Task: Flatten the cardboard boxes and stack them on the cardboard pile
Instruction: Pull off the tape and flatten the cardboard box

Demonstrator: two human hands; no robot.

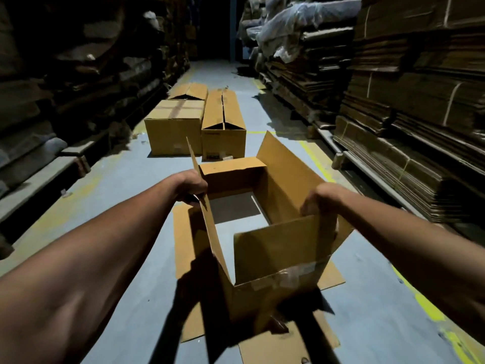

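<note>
Cardboard fills the aisle: an open box (265,232), with no top or bottom closed so the grey floor (118,206) shows through it, stands between both outstretched arms. The left hand (191,186) grips the top edge of the box's left wall, fingers curled over it; the right hand (321,200) grips the top corner of the near-right wall, its fingertips hidden behind the cardboard. Under the box lies a flat cardboard sheet (183,240), partly covered by the box and its shadow. Farther along stand a taped box (174,127), a long box (223,122) just beside it with its flaps parted, and another box (190,91) behind, partly hidden. Stacks of flattened cardboard (409,101) line the right side; the left shelves are too dark to make out.
</note>
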